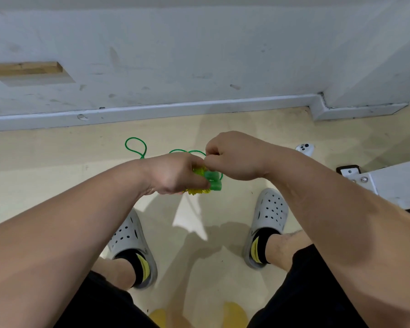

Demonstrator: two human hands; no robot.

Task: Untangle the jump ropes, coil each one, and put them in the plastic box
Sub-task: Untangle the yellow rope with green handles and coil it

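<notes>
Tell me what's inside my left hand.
The left hand grips a yellow bundle and green handles, both poking out past the fingers. How much more lies in the palm is covered by the hand. The right hand pinches the green cord.

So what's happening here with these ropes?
A person stands working on tangled jump ropes. The left hand grips a yellow bundle with green handles against it, while the right hand seems to pinch the green rope just above. Loops of that rope trail down by the floor. No box is in view, so nothing looks put away yet.
</notes>
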